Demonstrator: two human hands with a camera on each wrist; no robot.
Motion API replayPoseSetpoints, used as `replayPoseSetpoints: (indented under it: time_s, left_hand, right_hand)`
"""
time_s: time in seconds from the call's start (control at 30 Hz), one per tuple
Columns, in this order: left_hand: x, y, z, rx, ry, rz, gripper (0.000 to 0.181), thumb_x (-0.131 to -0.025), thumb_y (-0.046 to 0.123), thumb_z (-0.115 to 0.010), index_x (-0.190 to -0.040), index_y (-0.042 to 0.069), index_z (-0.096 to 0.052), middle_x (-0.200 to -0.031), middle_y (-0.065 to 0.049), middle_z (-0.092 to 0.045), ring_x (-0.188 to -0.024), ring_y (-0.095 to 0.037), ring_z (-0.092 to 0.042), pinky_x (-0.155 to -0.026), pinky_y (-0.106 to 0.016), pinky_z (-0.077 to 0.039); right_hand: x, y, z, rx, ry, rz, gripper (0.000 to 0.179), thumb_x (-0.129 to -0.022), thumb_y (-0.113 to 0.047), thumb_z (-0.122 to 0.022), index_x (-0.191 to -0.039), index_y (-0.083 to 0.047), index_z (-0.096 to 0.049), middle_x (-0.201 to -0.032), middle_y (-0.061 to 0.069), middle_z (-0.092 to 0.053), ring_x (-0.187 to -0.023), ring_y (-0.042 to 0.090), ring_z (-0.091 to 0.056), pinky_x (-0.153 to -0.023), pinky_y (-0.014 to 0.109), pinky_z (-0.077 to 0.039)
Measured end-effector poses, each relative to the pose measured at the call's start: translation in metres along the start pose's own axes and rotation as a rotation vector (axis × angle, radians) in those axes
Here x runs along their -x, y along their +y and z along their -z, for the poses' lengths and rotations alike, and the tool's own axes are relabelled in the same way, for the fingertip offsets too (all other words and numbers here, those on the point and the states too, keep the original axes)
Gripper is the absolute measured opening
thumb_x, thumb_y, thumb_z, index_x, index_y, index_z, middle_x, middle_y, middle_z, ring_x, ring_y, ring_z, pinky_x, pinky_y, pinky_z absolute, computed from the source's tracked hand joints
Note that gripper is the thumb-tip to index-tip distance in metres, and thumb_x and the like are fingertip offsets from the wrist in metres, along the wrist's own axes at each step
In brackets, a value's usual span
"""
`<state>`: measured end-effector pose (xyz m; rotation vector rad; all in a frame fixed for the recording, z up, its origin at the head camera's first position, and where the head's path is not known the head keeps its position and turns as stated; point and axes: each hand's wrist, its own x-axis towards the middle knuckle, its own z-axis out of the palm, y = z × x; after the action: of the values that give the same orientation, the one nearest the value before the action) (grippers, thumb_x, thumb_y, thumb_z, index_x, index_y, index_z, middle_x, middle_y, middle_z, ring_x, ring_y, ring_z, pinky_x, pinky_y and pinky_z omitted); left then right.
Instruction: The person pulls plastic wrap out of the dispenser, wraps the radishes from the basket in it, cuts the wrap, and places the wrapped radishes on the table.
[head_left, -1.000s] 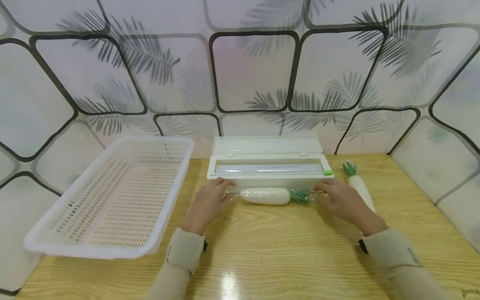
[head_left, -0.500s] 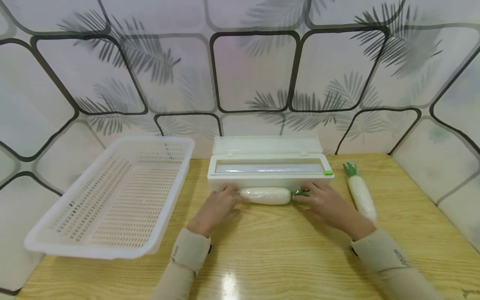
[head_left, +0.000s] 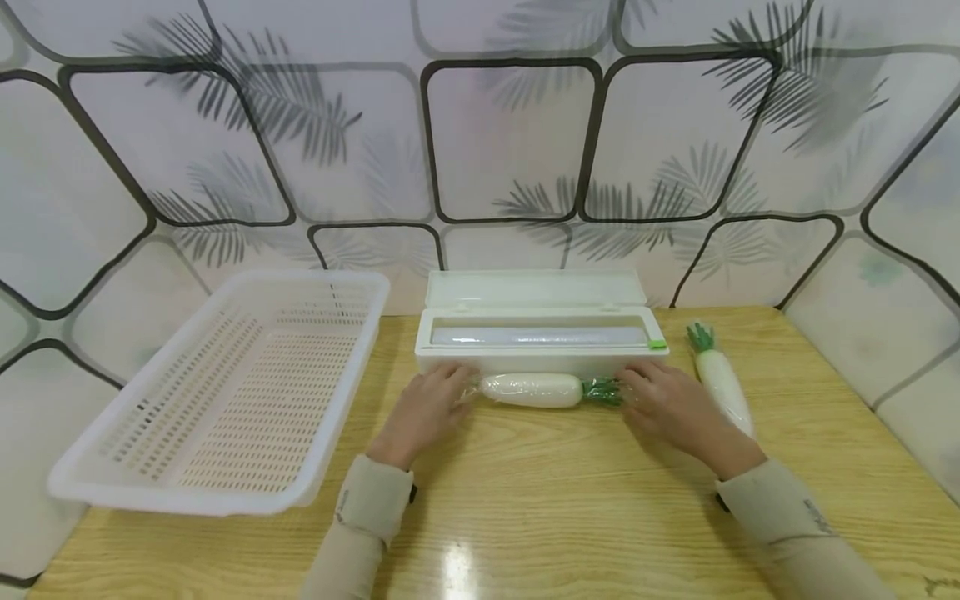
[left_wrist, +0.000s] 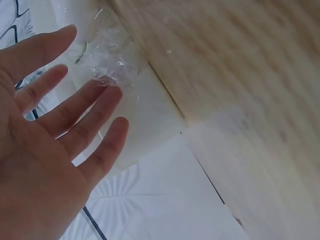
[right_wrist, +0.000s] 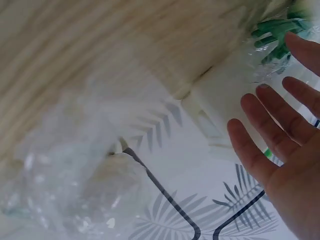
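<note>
A white radish (head_left: 532, 390) with green leaves (head_left: 602, 391) lies crosswise on the table, wrapped in cling film, along the front of a white cling film dispenser (head_left: 540, 363). At its left end is my left hand (head_left: 426, 414); in the left wrist view its fingers are spread and loosely bent, with fingertips at the crumpled film (left_wrist: 112, 62). My right hand (head_left: 678, 414) is by the leafy end, its fingers apart and relaxed beside the wrapped leaves (right_wrist: 280, 37) in the right wrist view. Neither hand grips anything.
The dispenser's lid (head_left: 536, 288) stands raised, showing a film roll (head_left: 538, 337) inside. A second wrapped radish (head_left: 723, 388) lies to the right, beyond my right hand. On the left stands a large white plastic basket (head_left: 300, 492). A patterned wall backs the table.
Both hands moved inward over the radish's ends, then drew back outward. The green leaves, covered by my right hand half a second ago, show again. The radish has stayed in place.
</note>
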<state>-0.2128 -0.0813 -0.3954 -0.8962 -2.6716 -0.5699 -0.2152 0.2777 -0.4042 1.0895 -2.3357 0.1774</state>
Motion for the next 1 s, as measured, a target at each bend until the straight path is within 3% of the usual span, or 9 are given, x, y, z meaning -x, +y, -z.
replayPoseSetpoints:
  time_s: [0.2,0.37,0.43,0.6,0.73,0.9,1.0]
  left_hand:
    - [-0.002,-0.001,0.0,0.054,-0.077,0.062,0.045,-0.093,0.006,-0.074,-0.134,-0.001,-0.057,-0.131,-0.021,-0.063,-0.113,-0.04,-0.063,-0.092,-0.051,-0.054]
    - [-0.007,0.001,-0.001,0.092,-0.162,0.129,0.039,-0.095,0.005,-0.07,-0.132,0.001,-0.06,-0.124,-0.018,-0.066,-0.106,-0.036,-0.066,-0.092,-0.048,-0.055]
    - [-0.009,0.001,-0.002,0.1,-0.181,0.145,0.037,-0.095,0.003,-0.069,-0.131,0.002,-0.061,-0.12,-0.017,-0.068,-0.104,-0.033,-0.067,-0.091,-0.047,-0.055]
    - [-0.009,0.001,0.001,0.14,-0.201,0.188,0.044,-0.088,-0.01,-0.067,-0.13,0.004,-0.062,-0.11,-0.014,-0.07,-0.096,-0.029,-0.067,-0.085,-0.042,-0.057]
    - [-0.008,-0.001,0.006,0.164,-0.182,0.208,0.043,-0.086,-0.013,-0.064,-0.126,0.004,-0.065,-0.109,-0.013,-0.071,-0.096,-0.028,-0.068,-0.084,-0.041,-0.057]
    - [-0.009,-0.003,0.009,0.2,-0.172,0.225,0.02,-0.089,-0.01,-0.066,-0.106,-0.002,-0.073,-0.105,-0.014,-0.072,-0.099,-0.03,-0.069,-0.088,-0.042,-0.056]
    - [-0.011,-0.003,0.008,0.245,-0.205,0.245,0.013,-0.091,-0.009,-0.064,-0.098,-0.004,-0.075,-0.1,-0.015,-0.072,-0.096,-0.029,-0.068,-0.087,-0.041,-0.057]
  right_hand:
    - [0.005,0.007,-0.003,-0.004,-0.066,-0.027,0.049,-0.066,-0.001,-0.087,-0.108,0.003,-0.061,-0.097,0.016,-0.063,-0.082,0.032,-0.065,-0.058,0.042,-0.055]
    - [0.003,0.008,-0.006,-0.08,-0.144,-0.131,0.034,-0.071,0.001,-0.08,-0.095,-0.006,-0.056,-0.079,0.004,-0.057,-0.06,0.02,-0.055,-0.049,0.037,-0.048]
    - [0.001,0.008,-0.006,-0.119,-0.173,-0.179,0.027,-0.075,0.003,-0.077,-0.092,-0.006,-0.058,-0.078,0.004,-0.059,-0.059,0.019,-0.056,-0.05,0.037,-0.049]
    - [-0.007,0.008,0.0,-0.298,-0.268,-0.324,0.013,-0.084,0.004,-0.073,-0.095,0.0,-0.067,-0.078,0.004,-0.066,-0.066,0.017,-0.061,-0.06,0.04,-0.054]
    - [-0.009,0.011,0.006,-0.48,-0.297,-0.384,0.005,-0.089,0.005,-0.069,-0.092,0.002,-0.07,-0.073,-0.003,-0.064,-0.064,0.009,-0.057,-0.06,0.033,-0.051]
    - [-0.008,0.015,0.012,-0.639,-0.347,-0.406,0.025,-0.098,0.001,-0.059,-0.076,-0.01,-0.062,-0.064,-0.009,-0.054,-0.057,0.003,-0.044,-0.054,0.025,-0.038]
    - [-0.008,0.015,0.012,-0.682,-0.397,-0.439,0.03,-0.103,-0.001,-0.054,-0.075,-0.01,-0.061,-0.065,-0.008,-0.054,-0.059,0.003,-0.044,-0.056,0.025,-0.039]
